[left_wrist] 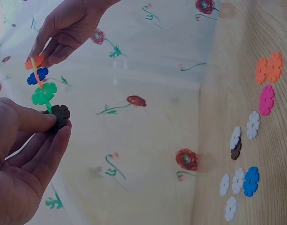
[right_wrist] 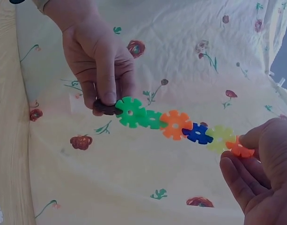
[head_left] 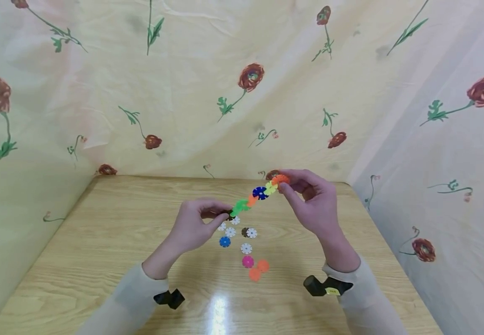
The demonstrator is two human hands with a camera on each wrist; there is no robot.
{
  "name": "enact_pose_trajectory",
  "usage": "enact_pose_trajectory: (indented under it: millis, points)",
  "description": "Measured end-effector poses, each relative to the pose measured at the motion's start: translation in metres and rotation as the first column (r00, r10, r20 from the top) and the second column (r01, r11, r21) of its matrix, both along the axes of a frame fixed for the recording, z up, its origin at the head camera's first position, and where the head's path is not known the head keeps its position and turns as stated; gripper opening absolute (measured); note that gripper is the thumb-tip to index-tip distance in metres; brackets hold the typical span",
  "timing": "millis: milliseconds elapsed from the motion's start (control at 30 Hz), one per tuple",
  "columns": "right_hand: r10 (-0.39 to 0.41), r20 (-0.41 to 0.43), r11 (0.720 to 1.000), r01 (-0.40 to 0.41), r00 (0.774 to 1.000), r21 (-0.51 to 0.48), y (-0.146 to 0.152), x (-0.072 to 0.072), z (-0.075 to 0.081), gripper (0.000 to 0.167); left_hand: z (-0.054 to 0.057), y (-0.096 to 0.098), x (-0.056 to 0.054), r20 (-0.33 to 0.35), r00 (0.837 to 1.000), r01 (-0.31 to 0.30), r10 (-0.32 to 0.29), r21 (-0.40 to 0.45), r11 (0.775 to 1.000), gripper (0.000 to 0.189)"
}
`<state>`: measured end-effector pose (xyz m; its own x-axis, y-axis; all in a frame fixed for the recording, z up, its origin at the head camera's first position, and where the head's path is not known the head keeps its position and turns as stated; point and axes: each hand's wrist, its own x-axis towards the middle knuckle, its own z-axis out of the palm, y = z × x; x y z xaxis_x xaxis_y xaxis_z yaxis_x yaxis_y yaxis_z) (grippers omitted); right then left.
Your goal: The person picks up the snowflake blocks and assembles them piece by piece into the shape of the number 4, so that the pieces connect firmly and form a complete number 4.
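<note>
- Above surface, I obs. chain of notched discs, held up.
- L hand pinches dk. end disc.
- R hand pinches orange end disc.
- Other discs on surface, below chain.

Left hand, right hand pinch, raised.

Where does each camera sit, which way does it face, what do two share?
Head: on the head, facing forward and down at the table and floral sheet; shows left hand, right hand, sleeves.
Left wrist: on the left wrist, looking past that hand at the disc chain; table at picture right; both hands show.
Right wrist: on the right wrist, looking across the chain toward the left hand; table at picture left; both hands show.
Shared: head and left wrist both show the pink disc and the chain.
</note>
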<state>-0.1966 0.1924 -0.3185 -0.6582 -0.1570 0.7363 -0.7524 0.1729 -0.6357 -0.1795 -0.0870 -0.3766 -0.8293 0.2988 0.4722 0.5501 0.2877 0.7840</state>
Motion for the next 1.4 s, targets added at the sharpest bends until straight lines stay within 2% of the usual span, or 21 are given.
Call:
enact_pose_trajectory:
  millis: [200, 333, 500, 633, 900, 1200, 1400]
  points:
    - [0.057, 0.014, 0.998, -0.056, 0.998, -0.019, 0.003, -0.002, -0.007, 0.030, 0.001, -0.002, 0.000, -0.019, 1.000, -0.022, 0.023, 0.036, 0.999, 0.019]
    - [0.053, 0.057, 0.997, -0.055, 0.997, 0.045, 0.005, -0.003, -0.016, 0.025, 0.001, -0.003, -0.001, -0.046, 0.999, -0.019, 0.022, 0.062, 0.998, 0.020]
    - [0.035, 0.096, 0.988, -0.049, 0.995, 0.149, 0.006, -0.005, -0.031, 0.028, 0.002, -0.004, -0.002, -0.061, 0.998, -0.022, 0.028, 0.087, 0.996, 0.020]
    - [0.015, 0.138, 0.972, -0.046, 0.990, 0.229, 0.004, -0.006, -0.043, 0.024, 0.003, -0.005, -0.002, -0.057, 0.998, -0.022, 0.028, 0.104, 0.994, 0.020]
    - [-0.025, 0.223, 0.924, -0.062, 0.975, 0.377, -0.001, -0.007, -0.068, 0.020, 0.005, -0.005, -0.002, -0.056, 0.998, -0.021, 0.028, 0.116, 0.993, 0.019]
    - [-0.010, 0.281, 0.901, -0.113, 0.960, 0.420, -0.005, -0.007, -0.089, 0.019, 0.007, -0.006, -0.001, -0.052, 0.998, -0.024, 0.030, 0.120, 0.992, 0.020]
    - [-0.017, 0.321, 0.873, -0.143, 0.947, 0.467, -0.007, -0.005, -0.098, 0.018, 0.008, -0.005, 0.000, -0.059, 0.998, -0.005, 0.012, 0.122, 0.993, 0.019]
